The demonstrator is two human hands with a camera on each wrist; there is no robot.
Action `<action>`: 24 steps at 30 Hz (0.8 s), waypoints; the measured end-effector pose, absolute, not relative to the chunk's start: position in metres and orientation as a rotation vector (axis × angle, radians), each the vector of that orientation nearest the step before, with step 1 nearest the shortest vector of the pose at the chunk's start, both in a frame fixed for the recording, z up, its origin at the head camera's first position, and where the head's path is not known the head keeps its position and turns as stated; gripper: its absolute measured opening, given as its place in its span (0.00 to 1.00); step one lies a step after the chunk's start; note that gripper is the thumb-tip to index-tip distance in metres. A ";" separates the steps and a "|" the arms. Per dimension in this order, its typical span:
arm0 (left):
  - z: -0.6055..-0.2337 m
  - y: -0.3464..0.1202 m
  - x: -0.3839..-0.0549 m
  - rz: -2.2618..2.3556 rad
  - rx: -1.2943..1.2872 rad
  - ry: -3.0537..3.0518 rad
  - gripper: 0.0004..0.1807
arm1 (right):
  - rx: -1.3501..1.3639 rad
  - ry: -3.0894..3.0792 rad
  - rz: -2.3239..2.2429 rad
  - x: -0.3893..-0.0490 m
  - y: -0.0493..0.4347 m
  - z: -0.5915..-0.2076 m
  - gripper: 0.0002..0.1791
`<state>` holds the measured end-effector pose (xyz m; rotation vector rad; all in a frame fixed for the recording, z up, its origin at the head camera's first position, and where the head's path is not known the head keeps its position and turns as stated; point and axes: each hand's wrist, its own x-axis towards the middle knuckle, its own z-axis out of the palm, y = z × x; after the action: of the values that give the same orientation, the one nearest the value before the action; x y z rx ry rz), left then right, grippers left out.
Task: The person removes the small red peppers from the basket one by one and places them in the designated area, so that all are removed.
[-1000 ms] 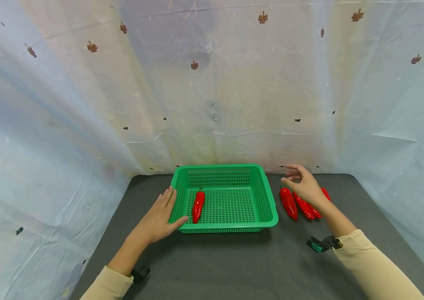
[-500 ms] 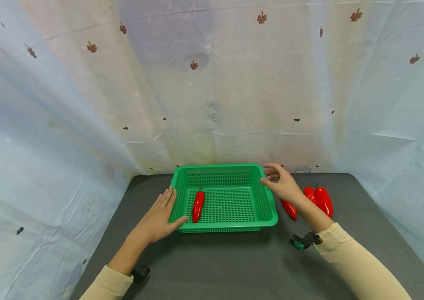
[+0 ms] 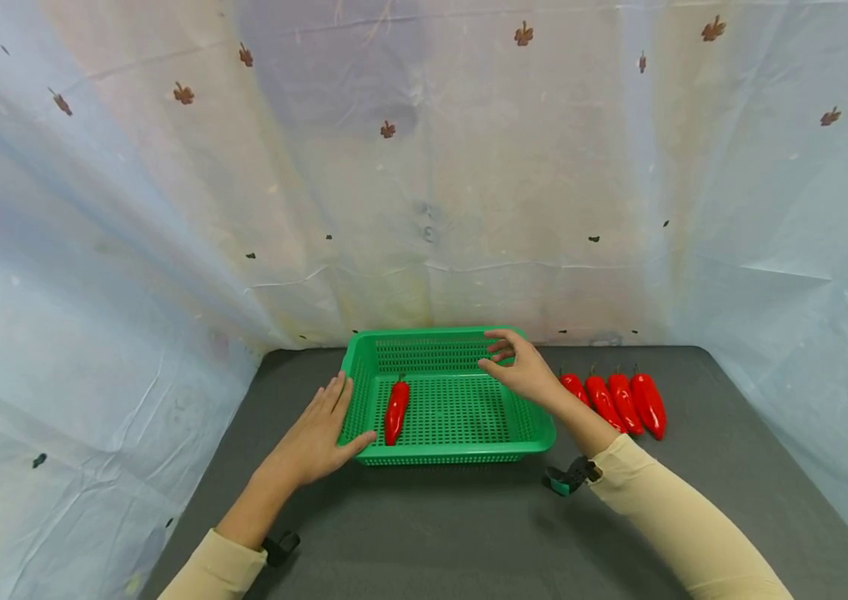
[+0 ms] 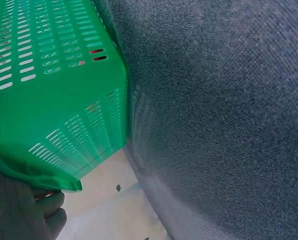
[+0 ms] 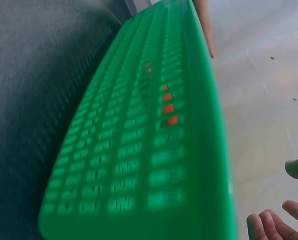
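A green plastic basket (image 3: pixel 461 451) stands on the dark table, with one red chili pepper (image 3: pixel 397 412) lying inside toward its left. My left hand (image 3: pixel 316 435) rests against the basket's left rim, fingers straight and thumb spread at the front corner; in the left wrist view its fingers (image 4: pixel 51 212) show below the rim. Over the basket's right part hovers my right hand (image 3: pixel 524 371), thumb and fingers apart with nothing between them, as the right wrist view also shows. Several red chili peppers (image 3: pixel 649 406) lie in a row right of the basket, partly behind my right forearm.
The dark grey table (image 3: pixel 454 533) reaches forward to a pale plastic sheet (image 3: pixel 469 208) that hangs behind it and along both sides. Black wrist straps are on both arms.
My right hand has moved left from above the peppers to over the basket, carrying nothing visible. More of the pepper row now shows. The left hand and basket have stayed put.
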<state>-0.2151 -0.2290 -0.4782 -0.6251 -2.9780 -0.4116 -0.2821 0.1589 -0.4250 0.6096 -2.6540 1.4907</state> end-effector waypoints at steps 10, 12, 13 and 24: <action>-0.478 -0.229 -0.215 -0.419 -0.630 -2.976 0.60 | 0.662 -2.662 1.504 -0.282 0.122 -0.430 0.31; -0.478 -0.229 -0.215 -0.422 -0.631 -2.976 0.60 | 0.666 -2.669 1.498 -0.283 0.116 -0.432 0.30; -0.478 -0.229 -0.215 -0.423 -0.630 -2.977 0.60 | 0.669 -2.673 1.490 -0.284 0.113 -0.432 0.30; -0.478 -0.230 -0.216 -0.421 -0.627 -2.967 0.60 | 0.653 -2.713 1.529 -0.288 0.079 -0.440 0.29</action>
<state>-0.2157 -0.2295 -0.4783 -0.6268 -2.9674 -0.4214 -0.2879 0.0792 -0.4405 0.6532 -2.7132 1.5290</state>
